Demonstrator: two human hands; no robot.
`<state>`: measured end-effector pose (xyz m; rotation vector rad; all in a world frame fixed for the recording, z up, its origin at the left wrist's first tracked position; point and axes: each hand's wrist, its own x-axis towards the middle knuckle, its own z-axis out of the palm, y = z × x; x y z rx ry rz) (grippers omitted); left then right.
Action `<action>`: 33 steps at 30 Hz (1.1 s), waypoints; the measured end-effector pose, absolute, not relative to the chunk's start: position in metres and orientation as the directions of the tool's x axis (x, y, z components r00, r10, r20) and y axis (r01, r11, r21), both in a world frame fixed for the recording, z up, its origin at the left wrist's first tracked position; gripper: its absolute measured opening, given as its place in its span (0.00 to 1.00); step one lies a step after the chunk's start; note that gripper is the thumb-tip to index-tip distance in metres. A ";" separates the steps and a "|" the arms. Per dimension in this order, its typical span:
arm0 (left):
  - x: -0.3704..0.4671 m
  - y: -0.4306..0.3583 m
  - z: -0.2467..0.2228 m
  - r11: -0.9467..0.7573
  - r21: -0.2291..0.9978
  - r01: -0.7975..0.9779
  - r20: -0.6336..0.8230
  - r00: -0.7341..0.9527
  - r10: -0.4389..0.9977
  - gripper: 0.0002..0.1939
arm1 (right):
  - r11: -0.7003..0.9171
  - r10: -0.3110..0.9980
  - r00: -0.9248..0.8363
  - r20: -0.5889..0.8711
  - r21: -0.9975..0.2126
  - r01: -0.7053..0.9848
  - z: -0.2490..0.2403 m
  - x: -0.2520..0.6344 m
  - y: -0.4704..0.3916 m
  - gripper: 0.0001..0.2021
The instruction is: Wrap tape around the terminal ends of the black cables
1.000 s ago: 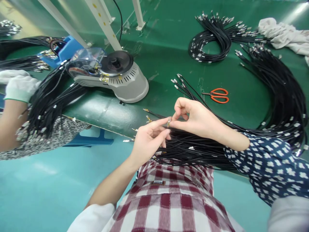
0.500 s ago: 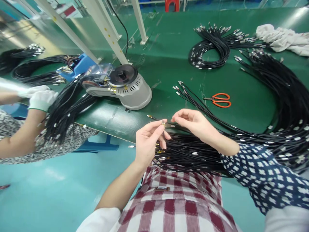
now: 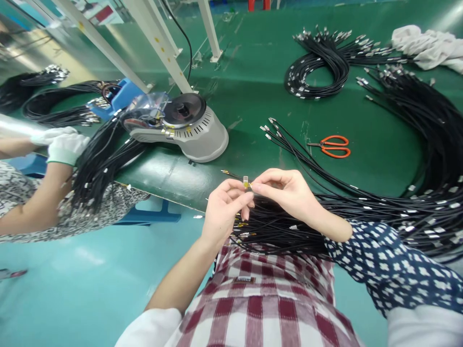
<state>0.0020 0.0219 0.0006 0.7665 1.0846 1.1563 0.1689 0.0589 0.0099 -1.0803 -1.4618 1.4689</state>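
Observation:
My left hand pinches a black cable near its end, where a small white-and-yellow tip sticks up between finger and thumb. Close against that tip, my right hand has thumb and index finger pinched together; whatever they grip is too small to name. Beneath both hands a thick bundle of black cables with white tags and yellowish ends lies along the table edge, over the checked apron. Another cable end pokes out just beyond my left fingers.
Orange-handled scissors lie beyond my right hand. A grey tape dispenser stands to the left on the green table. Coiled cables and a white cloth lie at the back right. At left, a co-worker's gloved hand touches other cables.
My right hand has moved left and now meets the cable tip in my left hand; before, a gap lay between them. The view has shifted slightly.

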 end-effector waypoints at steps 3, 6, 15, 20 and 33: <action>0.000 0.024 0.001 0.318 0.874 -0.367 -0.321 0.056 0.945 0.13 | 0.001 0.941 -0.338 -0.014 -0.999 0.044 0.009 0.168 0.060 0.09; 0.001 0.024 0.000 0.336 0.846 -0.414 -0.343 0.059 0.937 0.14 | 0.009 0.938 -0.346 -0.005 -0.999 0.038 0.009 0.166 0.060 0.08; 0.009 0.021 -0.013 0.360 0.783 -0.507 -0.348 0.124 0.929 0.16 | -0.047 0.938 -0.342 -0.047 -0.999 0.007 0.005 0.166 0.059 0.10; 0.012 0.024 -0.019 0.377 0.782 -0.496 -0.331 0.183 0.926 0.17 | -0.069 0.927 -0.373 -0.038 -0.995 -0.071 -0.006 0.165 0.061 0.11; 0.018 0.017 -0.003 0.285 0.863 -0.417 -0.276 0.081 0.958 0.14 | 0.317 0.900 -0.354 0.252 -0.939 0.137 0.010 0.176 0.048 0.06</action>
